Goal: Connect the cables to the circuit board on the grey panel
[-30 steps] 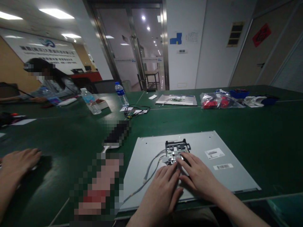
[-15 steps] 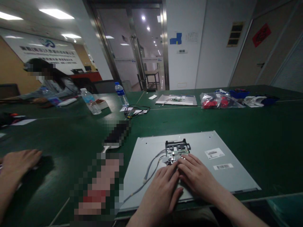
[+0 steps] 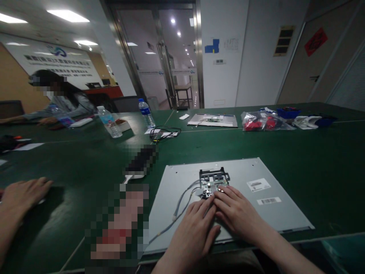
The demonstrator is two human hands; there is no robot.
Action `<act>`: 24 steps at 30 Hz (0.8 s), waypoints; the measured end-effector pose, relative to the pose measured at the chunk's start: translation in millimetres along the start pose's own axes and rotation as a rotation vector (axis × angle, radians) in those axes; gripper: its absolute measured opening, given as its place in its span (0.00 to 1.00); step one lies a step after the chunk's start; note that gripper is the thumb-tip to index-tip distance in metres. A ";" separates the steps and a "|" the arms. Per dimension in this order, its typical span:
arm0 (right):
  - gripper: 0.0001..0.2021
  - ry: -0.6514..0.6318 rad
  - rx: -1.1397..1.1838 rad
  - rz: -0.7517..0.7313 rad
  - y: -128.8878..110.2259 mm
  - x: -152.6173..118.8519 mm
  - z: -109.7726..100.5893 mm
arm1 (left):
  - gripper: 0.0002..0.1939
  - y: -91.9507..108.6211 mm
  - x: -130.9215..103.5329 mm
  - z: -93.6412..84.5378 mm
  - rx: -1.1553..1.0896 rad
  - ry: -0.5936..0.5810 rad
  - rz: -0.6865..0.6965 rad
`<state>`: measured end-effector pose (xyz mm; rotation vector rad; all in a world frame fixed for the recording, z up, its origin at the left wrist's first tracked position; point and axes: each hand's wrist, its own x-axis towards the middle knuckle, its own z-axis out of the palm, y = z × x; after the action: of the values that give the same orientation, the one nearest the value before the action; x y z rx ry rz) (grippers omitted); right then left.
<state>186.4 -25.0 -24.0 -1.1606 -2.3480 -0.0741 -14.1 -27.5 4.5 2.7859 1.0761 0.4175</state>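
Observation:
A flat grey panel (image 3: 239, 171) lies on the green table, with two white labels on its right part. Near its middle sits a small circuit board (image 3: 212, 186) with a black frame (image 3: 215, 175) behind it, and grey cables (image 3: 177, 208) run from it to the panel's left edge. My left hand (image 3: 199, 222) rests at the front of the board, fingertips on its near edge. Beside it, touching, my right hand (image 3: 235, 209) has its fingers over the board's right part. Both sets of fingertips partly hide the board; whatever they pinch is too small to make out.
Left of the panel lie a blurred phone-like object (image 3: 141, 160) and a blurred reddish item (image 3: 122, 224). Another person's hand (image 3: 25, 194) is at the far left. Bottles (image 3: 146, 113), black cable (image 3: 165, 134), a second panel (image 3: 212, 120) and bagged red items (image 3: 264, 121) stand farther back.
The other person's hand at the far left has shifted slightly up and to the right. My hands and the panel look nearly unchanged.

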 end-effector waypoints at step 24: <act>0.13 0.078 -0.010 -0.045 -3.1 0.1 -0.8 | 0.19 1.2 0.8 -2.6 -0.026 -0.018 -0.004</act>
<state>184.3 -27.1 -22.8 -1.0894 -2.3077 -0.1447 -13.5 -27.8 7.4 2.7592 1.0643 0.4024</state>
